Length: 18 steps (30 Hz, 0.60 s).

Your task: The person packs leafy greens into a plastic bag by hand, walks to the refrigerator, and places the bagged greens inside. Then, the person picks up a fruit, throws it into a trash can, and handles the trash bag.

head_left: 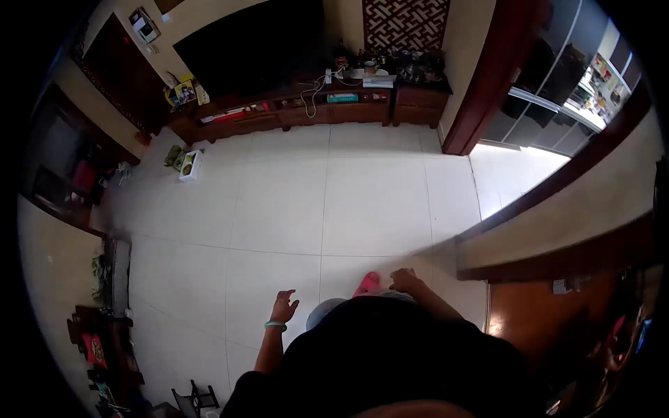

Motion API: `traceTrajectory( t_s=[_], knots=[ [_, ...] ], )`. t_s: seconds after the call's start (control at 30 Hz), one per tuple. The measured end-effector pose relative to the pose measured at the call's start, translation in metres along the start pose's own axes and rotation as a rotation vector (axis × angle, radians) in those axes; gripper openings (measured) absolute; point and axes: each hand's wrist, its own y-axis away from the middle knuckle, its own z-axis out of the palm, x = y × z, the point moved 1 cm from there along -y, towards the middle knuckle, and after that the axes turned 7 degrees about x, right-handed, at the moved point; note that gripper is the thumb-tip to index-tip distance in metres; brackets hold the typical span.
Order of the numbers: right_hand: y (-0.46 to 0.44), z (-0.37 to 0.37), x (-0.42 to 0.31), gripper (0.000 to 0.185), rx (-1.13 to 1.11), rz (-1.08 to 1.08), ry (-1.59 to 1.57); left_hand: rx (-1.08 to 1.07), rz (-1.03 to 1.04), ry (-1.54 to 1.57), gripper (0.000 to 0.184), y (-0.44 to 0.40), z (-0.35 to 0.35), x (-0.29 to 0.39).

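Observation:
My left hand (284,308) hangs out in front of my body at the lower middle, thumb and fingers apart, nothing in it. A light turquoise band (276,324) circles that wrist. On the other side, my right hand (403,280) hangs beside my leg, loosely bent, its fingers apart and no object visible in it. Between the hands a pink slipper (367,283) shows on one foot, on the pale tiled floor (279,202). My dark top hides most of my legs and the other foot.
A long wooden TV cabinet (334,111) lines the far wall under a large dark television (254,45). At the left a white box (190,166) sits on the floor. A doorway opens at the right, and a small dark stool (195,398) stands at the lower left.

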Motion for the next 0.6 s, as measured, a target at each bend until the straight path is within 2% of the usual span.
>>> traceTrajectory(
  t_s=[0.03, 0.07, 0.1, 0.13, 0.17, 0.2, 0.23, 0.3, 0.37, 0.43, 0.5, 0.6],
  knots=[
    [-0.017, 0.003, 0.027, 0.041, 0.082, -0.015, -0.223, -0.073, -0.111, 0.021, 0.038, -0.016, 0.019, -0.015],
    [-0.029, 0.007, 0.049, 0.042, 0.176, -0.021, -0.447, -0.265, -0.139, -0.075, 0.038, -0.027, 0.039, -0.050],
    [-0.030, 0.003, 0.065, 0.042, 0.175, -0.029, -0.449, -0.461, -0.146, -0.173, 0.038, -0.038, 0.059, -0.083],
    [-0.026, -0.004, 0.084, 0.043, 0.342, -0.011, -0.617, -0.662, -0.185, -0.251, 0.037, -0.040, 0.072, -0.105],
    [-0.023, -0.014, 0.103, 0.044, 0.511, 0.009, -0.779, -0.765, -0.252, -0.278, 0.037, -0.044, 0.076, -0.120],
    [-0.020, -0.016, 0.118, 0.044, 0.506, 0.007, -0.771, -0.813, -0.329, -0.296, 0.037, -0.050, 0.075, -0.133],
    [-0.017, -0.015, 0.132, 0.048, 0.674, 0.067, -0.736, -0.852, -0.392, -0.311, 0.037, -0.060, 0.070, -0.134],
    [-0.010, -0.013, 0.156, 0.053, 0.827, 0.130, -0.684, -0.789, -0.413, -0.337, 0.037, -0.121, 0.081, -0.145],
    [0.003, -0.001, 0.170, 0.061, 0.761, 0.549, -1.005, -0.725, -0.399, -0.367, 0.036, -0.197, 0.090, -0.131],
    [0.011, 0.000, 0.176, 0.065, 0.693, 0.790, -1.032, -0.608, -0.321, -0.361, 0.036, -0.300, 0.108, -0.114],
    [-0.001, -0.007, 0.191, 0.062, 0.630, 0.902, -1.023, -0.479, -0.196, -0.346, 0.036, -0.417, 0.135, -0.092],
    [-0.047, -0.030, 0.229, 0.058, 0.538, 0.901, -1.004, -0.265, 0.203, -0.344, 0.036, -0.584, 0.190, -0.029]
  ],
)
